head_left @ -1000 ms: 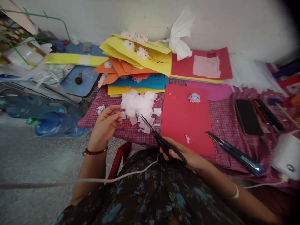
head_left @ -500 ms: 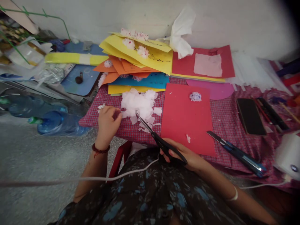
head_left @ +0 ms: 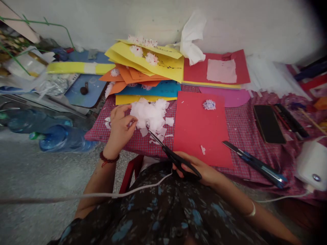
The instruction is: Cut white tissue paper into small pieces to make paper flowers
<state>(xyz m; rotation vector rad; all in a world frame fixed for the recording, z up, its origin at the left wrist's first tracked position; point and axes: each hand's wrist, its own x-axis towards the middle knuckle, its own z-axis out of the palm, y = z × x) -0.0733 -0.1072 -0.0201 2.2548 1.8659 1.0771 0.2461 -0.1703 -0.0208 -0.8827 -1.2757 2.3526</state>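
A heap of white paper pieces [head_left: 150, 114] lies near the front edge of the counter [head_left: 238, 117], straight ahead of the person. The black scissors [head_left: 169, 153] point up toward it, tips at the heap's lower edge; whether they touch is unclear. The right hand [head_left: 204, 168] grips the scissors by the handles, close to the body, an angle that probably keeps the blades near the paper. The left hand [head_left: 119, 129] is at the heap's left side, fingers bent and thumb near the forefinger; whether a scrap is pinched there cannot be told.

Just right of the heap, a red sheet [head_left: 198, 126] lies flat, bearing a bluish-white tuft [head_left: 209, 104], perhaps set there to stay in view. Beside the sheet, a cutter [head_left: 255, 165] lies with its blade pointing inward, seemingly within the right hand's reach, and a phone [head_left: 269, 124] rests farther right.

Checked cloth covers the counter. Yellow cards [head_left: 170, 68] with tufts are stacked behind, against a pale wall [head_left: 97, 23]. To the left, plastic bottles [head_left: 57, 136] stand or lie above a speckled floor [head_left: 51, 180].
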